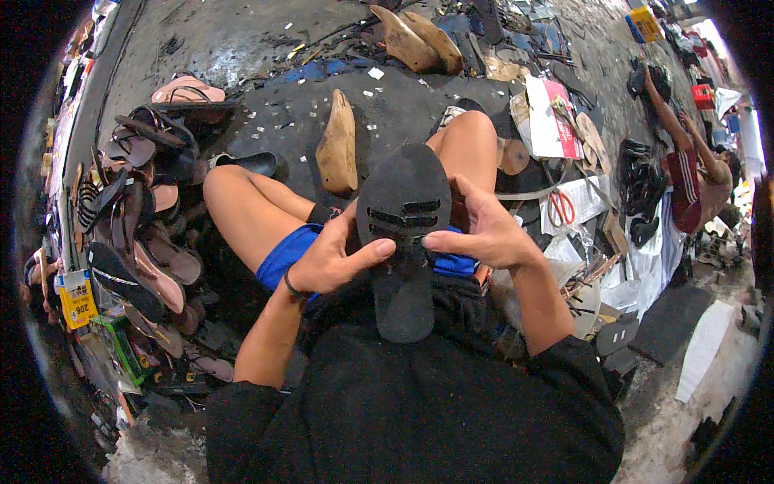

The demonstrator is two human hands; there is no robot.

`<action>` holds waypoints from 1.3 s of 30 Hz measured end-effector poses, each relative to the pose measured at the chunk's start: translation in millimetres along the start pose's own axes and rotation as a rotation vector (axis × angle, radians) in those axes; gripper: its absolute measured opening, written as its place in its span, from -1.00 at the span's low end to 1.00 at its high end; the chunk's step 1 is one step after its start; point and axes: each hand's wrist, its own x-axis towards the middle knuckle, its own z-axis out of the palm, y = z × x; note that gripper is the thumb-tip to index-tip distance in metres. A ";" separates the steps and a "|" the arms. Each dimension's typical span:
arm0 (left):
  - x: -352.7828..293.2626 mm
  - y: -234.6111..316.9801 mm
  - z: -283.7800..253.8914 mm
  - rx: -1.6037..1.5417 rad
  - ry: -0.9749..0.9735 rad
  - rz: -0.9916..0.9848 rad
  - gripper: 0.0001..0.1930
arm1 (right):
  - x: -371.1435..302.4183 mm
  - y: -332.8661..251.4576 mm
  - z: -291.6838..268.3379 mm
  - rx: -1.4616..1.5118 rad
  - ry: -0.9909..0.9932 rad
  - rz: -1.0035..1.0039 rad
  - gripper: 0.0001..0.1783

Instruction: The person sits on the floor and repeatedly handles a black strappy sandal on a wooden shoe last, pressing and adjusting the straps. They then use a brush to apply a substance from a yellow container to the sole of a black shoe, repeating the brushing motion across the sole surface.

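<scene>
Between my two hands, above my lap, I hold a black shoe sole (405,173) with several slots cut through its wide front part. Its narrow heel end points back toward my body. My left hand (339,252) grips the left edge, thumb lying on the upper face near the slots. From the other side my right hand (488,226) grips the right edge, its thumb tip also on the face. The fingers of both hands are mostly hidden under the sole. Just beyond it, a wooden shoe last (337,145) lies on the dark floor.
Many sandals (153,274) are heaped at my left. Farther ahead lies a pair of wooden lasts (418,40). To my right are red-handled scissors (561,208), a white and red box (548,117) and black sheets (673,323). Another person (697,173) sits at far right.
</scene>
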 end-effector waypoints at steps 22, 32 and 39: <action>-1.6 -9.6 -3.7 -0.124 -0.006 -0.063 -0.09 | 0.0 11.0 -1.7 0.127 -0.096 -0.005 0.21; -0.8 -15.8 6.7 -0.088 0.044 0.009 -0.12 | 8.6 2.7 0.3 -0.091 -0.084 -0.040 0.20; -2.1 -24.1 11.8 0.212 0.156 0.068 -0.13 | 12.7 1.1 12.8 -0.406 -0.047 -0.144 0.08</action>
